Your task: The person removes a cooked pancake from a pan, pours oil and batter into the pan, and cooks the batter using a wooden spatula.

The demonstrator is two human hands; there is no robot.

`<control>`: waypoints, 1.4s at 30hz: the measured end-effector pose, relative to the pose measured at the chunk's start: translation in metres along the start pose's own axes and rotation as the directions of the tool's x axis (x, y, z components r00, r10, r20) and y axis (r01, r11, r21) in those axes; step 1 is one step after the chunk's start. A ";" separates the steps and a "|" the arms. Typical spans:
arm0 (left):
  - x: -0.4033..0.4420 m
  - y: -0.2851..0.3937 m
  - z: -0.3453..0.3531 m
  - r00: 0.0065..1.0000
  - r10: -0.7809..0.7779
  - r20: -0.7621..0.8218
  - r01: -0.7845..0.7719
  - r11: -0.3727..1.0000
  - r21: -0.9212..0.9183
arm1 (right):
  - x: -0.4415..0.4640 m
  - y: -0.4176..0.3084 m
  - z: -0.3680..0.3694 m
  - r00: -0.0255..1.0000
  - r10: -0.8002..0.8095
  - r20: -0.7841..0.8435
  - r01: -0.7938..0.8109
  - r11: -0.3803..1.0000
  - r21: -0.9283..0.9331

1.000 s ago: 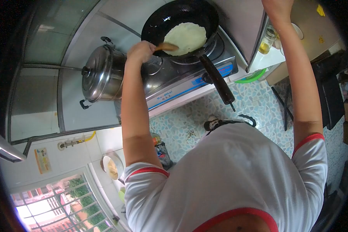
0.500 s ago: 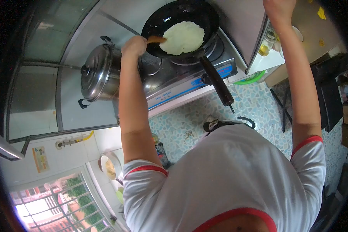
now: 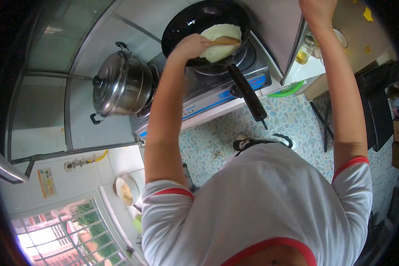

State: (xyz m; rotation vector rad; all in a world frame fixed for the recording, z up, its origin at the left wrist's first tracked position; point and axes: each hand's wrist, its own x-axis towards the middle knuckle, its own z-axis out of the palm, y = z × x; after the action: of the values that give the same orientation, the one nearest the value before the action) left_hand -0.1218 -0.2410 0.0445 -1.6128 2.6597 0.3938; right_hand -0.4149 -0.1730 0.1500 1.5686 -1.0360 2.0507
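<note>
My left hand (image 3: 191, 45) is wrapped round the handle of a wooden spatula (image 3: 226, 41). The spatula's blade lies across a pale, thin pancake (image 3: 217, 54) inside a black wok (image 3: 184, 27); whether it is under any of the pancake I cannot tell. The wok sits on a gas stove (image 3: 199, 103), its dark handle pointing toward me. My right hand (image 3: 318, 12) is raised at the top right, next to the edge of an upright panel (image 3: 293, 53). Its fingers are cut off by the frame, so their grip is hidden.
A lidded steel pot (image 3: 122, 84) stands on the stove's left side. Right of the panel, a glass jar (image 3: 307, 48) with yellow contents sits on a white shelf. A green basket (image 3: 288, 90) is below it. A bowl (image 3: 127, 190) rests near the window at lower left.
My left hand has moved right over the wok, carrying the spatula from the pancake's left edge to across it. The pancake has shifted right in the wok. My right hand has barely moved.
</note>
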 end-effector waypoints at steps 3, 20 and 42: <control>-0.040 -0.005 -0.038 0.990 -0.049 0.131 0.041 0.997 0.059 | 0.000 0.003 0.000 1.000 -0.020 -0.004 0.019 0.999 -0.030; -0.056 -0.026 -0.018 0.911 -0.412 -0.036 0.413 0.904 0.108 | 0.000 -0.001 0.000 1.000 0.011 -0.001 -0.011 0.998 0.056; 0.036 -0.033 -0.004 0.862 -0.465 -0.201 0.501 0.842 0.200 | 0.001 -0.008 -0.001 0.992 0.120 0.035 -0.123 0.987 0.108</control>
State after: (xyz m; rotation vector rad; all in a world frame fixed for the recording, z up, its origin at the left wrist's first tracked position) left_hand -0.1096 -0.2876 0.0364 -2.1952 2.1429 -0.0698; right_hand -0.4110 -0.1671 0.1533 1.6293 -1.0697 2.2073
